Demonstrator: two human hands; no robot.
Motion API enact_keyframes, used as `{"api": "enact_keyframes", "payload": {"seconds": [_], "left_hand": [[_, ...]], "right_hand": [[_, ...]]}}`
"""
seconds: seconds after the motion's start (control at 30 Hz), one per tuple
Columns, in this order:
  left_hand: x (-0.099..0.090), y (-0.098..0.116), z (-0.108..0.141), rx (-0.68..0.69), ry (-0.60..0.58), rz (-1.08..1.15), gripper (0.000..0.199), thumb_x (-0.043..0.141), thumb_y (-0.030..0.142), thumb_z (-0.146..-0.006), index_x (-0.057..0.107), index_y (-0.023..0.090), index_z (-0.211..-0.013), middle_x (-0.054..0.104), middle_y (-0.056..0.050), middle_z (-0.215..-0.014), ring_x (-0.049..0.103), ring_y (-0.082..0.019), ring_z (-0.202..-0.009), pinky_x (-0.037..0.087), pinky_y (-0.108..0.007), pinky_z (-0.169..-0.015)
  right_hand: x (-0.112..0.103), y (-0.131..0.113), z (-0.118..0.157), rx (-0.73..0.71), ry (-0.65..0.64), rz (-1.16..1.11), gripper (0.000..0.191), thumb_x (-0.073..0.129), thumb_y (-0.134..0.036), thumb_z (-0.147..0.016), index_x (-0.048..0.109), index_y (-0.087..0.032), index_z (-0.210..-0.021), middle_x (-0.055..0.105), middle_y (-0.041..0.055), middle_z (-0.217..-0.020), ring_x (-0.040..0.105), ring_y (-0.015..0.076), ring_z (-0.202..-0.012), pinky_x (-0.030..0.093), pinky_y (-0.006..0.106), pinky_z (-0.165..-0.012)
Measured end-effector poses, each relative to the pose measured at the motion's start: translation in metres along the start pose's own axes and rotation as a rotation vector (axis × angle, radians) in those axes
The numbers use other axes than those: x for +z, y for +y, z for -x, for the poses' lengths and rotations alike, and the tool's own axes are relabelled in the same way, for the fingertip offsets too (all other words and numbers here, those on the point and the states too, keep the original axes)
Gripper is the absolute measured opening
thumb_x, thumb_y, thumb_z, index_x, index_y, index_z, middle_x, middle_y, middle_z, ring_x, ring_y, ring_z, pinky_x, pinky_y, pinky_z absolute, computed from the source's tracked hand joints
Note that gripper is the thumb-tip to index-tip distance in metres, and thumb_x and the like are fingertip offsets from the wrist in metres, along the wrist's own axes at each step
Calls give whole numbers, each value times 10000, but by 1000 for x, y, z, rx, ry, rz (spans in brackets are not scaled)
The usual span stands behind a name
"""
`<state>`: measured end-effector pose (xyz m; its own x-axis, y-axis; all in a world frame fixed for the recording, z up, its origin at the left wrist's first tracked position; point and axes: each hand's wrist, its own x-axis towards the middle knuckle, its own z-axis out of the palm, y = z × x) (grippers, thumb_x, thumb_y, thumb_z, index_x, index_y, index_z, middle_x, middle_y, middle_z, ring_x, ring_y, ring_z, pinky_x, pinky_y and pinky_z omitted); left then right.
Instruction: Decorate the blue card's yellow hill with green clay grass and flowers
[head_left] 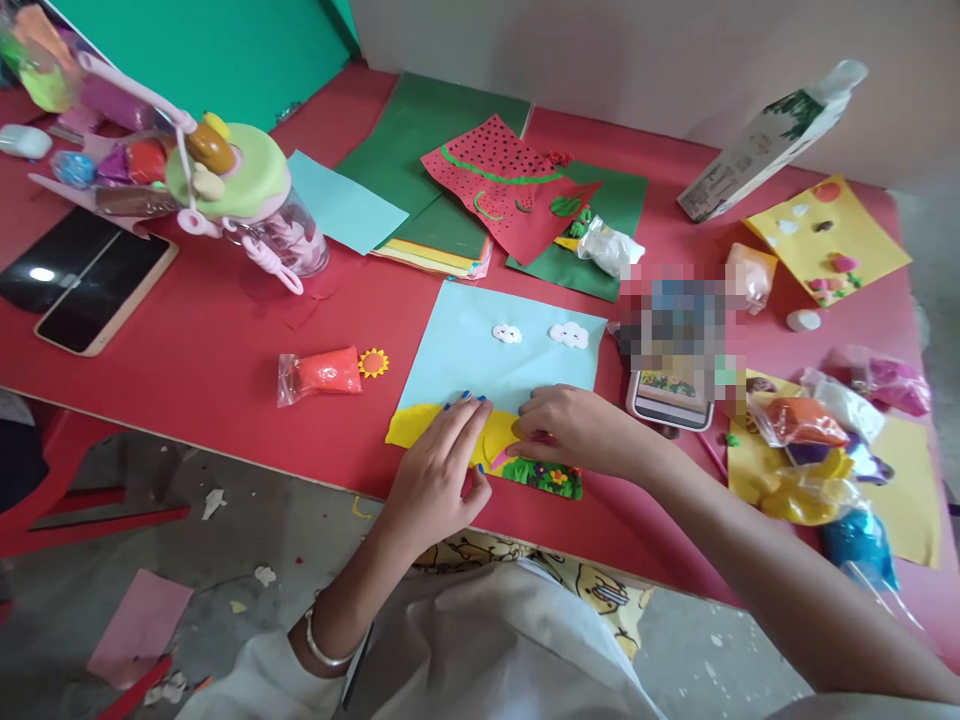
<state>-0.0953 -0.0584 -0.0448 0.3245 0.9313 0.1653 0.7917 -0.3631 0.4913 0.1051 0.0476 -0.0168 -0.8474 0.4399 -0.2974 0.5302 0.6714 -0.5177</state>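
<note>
A light blue sheet (480, 335) lies before me, with two white clouds with faces near its top. Yellow clay (420, 425) covers a band along its lower part. My left hand (446, 470) rests on this band, fingers stretched out flat. At the band's right part, my right hand (574, 430) has its fingers curled around a small pink pointed tool (501, 459), mostly hidden by the hand; its tip touches the yellow. Below the right hand is a green clay patch (544, 475) with small flowers.
An orange-red clay packet (326, 372) and a yellow sun (373, 362) lie left. A phone (671, 400) stands right of the sheet, near several clay bags (806, 420). Behind are a watermelon picture (491, 180) and a carton (765, 145). A lidded bottle (292, 240) stands back left.
</note>
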Motion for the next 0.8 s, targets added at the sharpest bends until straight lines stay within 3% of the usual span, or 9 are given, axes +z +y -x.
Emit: {"api": "enact_keyframes", "payload": {"seconds": [0.47, 0.8], "left_hand": [[1, 0, 0, 11, 10, -9, 694, 466, 66, -778, 353, 110, -1462, 513, -153, -1413, 470, -286, -1356, 452, -411, -1099], [1, 0, -2, 18, 8, -25, 712, 469, 70, -781, 327, 120, -1477, 523, -158, -1396, 477, -296, -1347, 460, -430, -1089]], "right_hand": [[8, -4, -4, 90, 96, 13, 468, 423, -435, -1003, 558, -179, -634, 537, 25, -634, 461, 137, -651, 274, 281, -589], [17, -4, -9, 206, 209, -27, 388, 485, -404, -960, 561, -189, -647, 545, 32, -656, 484, 142, -675, 268, 278, -578]]}}
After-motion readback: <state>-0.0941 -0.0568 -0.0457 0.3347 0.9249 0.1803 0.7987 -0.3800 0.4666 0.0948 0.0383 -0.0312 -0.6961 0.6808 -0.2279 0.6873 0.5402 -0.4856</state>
